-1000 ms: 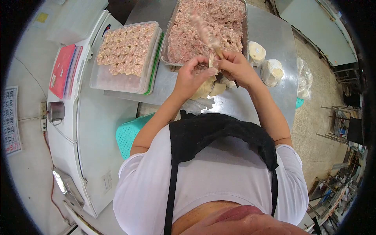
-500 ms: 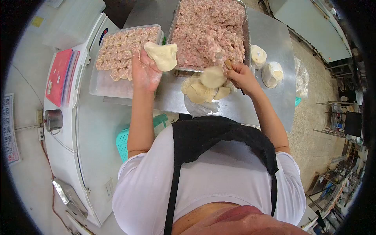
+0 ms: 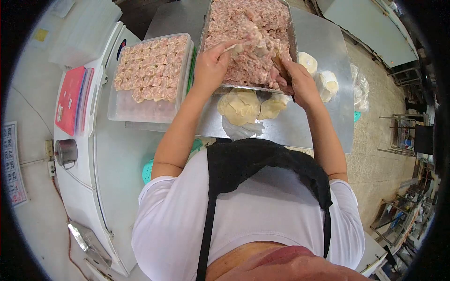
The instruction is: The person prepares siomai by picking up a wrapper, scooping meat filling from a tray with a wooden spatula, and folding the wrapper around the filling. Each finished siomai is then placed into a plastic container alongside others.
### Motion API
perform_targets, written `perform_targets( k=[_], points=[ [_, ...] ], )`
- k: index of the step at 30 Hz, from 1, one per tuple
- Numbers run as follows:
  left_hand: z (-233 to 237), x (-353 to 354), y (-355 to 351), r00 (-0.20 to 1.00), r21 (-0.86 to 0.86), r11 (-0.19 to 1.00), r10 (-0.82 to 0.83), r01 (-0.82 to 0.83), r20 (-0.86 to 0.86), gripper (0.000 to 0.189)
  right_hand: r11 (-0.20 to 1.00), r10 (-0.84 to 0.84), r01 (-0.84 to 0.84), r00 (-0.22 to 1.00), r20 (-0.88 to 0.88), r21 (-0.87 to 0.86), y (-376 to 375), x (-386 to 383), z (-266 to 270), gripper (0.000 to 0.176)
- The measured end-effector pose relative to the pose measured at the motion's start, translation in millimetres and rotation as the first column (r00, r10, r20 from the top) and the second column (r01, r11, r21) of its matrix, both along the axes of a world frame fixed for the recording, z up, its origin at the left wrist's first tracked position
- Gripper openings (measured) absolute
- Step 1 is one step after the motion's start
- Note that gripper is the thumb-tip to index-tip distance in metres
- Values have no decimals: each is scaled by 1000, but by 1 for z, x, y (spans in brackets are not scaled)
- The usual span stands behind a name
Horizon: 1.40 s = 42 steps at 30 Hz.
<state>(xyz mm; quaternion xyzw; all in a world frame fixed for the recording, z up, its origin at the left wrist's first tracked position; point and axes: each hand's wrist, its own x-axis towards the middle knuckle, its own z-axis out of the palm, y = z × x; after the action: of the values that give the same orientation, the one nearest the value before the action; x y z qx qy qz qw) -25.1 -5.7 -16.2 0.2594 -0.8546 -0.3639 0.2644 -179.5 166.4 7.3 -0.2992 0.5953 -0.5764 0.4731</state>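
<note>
Ground meat (image 3: 234,23) fills a large metal tray (image 3: 293,42) on the steel table. Over the tray's near part, my left hand (image 3: 213,68) is closed on a thin dough wrapper (image 3: 233,48), seen nearly edge-on. My right hand (image 3: 298,82) grips a flat wooden spatula (image 3: 280,64) at the tray's right near corner. Some meat lies between the wrapper and the spatula. Round wrappers (image 3: 240,107) are piled on the table just below the tray. To the left, rows of filled dumplings (image 3: 152,63) sit in a plastic container (image 3: 140,110).
Two wrapped stacks of pale wrappers (image 3: 308,64) (image 3: 327,85) stand right of the tray. A clear plastic bag (image 3: 360,89) hangs by the table's right edge. A white appliance (image 3: 110,154) with a metal cup (image 3: 66,151) is at left; a teal basket (image 3: 147,171) is below the table.
My left hand has moved right, from the dumpling container to over the meat tray, with the wrapper. My right hand has shifted slightly up with the spatula, off the wrapper pile.
</note>
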Motion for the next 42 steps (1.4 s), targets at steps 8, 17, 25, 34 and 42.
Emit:
perform_targets(
  k=[8,17,25,34,42],
  points=[
    [1,-36,16,638,849,54,636,525,-435,45,992,-112,41,740,-663,-121,-33,-6,-63,43],
    [-37,-37,10,611,876,174,655,450,-444,60,996,86,-54,209,-974,76,3,-17,-19,27],
    [-61,-46,10,209,126,-252,336,959,-918,63,979,104,-179,56,-993,93,25,-37,10,23],
    [14,-52,63,763,754,534,279,382,-584,55,978,98,-196,739,-667,-73,44,-104,3,37],
    [38,-62,53,881,115,876,-453,469,-137,51,893,353,-450,696,-625,3,62,-108,18,37]
  ],
)
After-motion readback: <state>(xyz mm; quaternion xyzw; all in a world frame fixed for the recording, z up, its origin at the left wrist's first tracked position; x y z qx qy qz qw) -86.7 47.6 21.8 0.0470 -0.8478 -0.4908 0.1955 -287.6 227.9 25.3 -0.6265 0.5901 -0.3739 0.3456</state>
